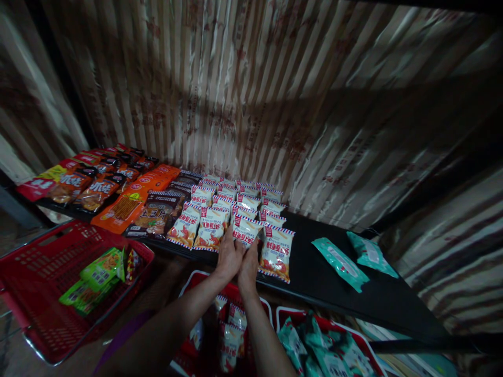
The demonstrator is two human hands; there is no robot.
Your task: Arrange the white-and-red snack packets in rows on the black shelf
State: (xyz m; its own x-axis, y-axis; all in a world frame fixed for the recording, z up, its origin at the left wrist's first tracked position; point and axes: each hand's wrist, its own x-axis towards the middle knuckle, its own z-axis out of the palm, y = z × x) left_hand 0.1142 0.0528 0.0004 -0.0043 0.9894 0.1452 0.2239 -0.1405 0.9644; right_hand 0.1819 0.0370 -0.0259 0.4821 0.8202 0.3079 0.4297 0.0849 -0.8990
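Both my hands grip one white snack bag with red lettering at the front edge of a black shelf. My left hand is closed on the bag's lower left side, and my right hand on its lower right. Rows of matching white bags stand around it; one front bag is just right of my right hand, another just left of my left hand. Below my forearms, a red basket holds more of these white bags. My fingertips are partly hidden against the bag.
Brown bags, orange packs and red-black bags line the shelf's left. Two teal packs lie on its right. A red basket with green packs stands left; another basket holds teal packs. Corrugated sheeting backs the shelf.
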